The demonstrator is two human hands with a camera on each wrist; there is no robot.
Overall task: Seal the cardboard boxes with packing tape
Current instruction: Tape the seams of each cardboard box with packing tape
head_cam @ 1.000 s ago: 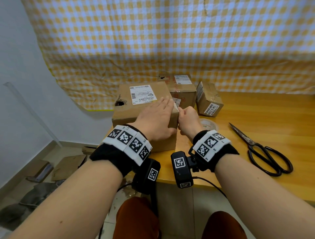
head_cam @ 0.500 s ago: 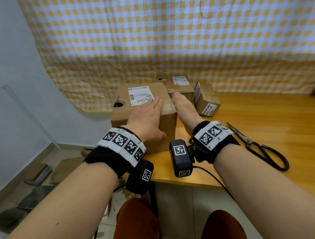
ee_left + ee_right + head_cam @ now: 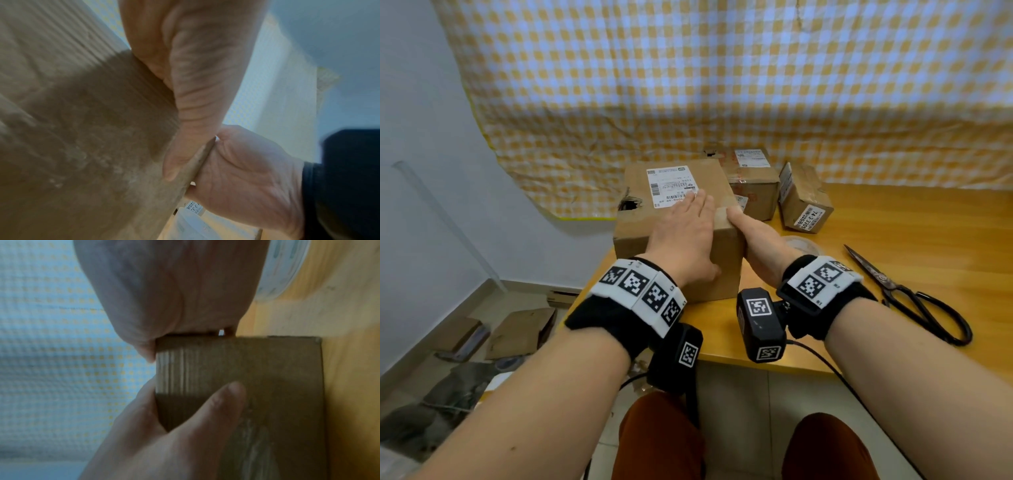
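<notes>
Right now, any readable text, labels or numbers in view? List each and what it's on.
"74-3-3305": white label on the small tilted box, read sideways in the head view.
"1098": on the shipping label atop the large box; the rest of it is barcodes and print too small to read.
Label on the rear box: too small to read.
Wrist views: a label fragment in the left wrist view, blurred.

black scissors [image 3: 914, 301] — wooden table [image 3: 928, 219] — checked cloth [image 3: 722, 85]
</notes>
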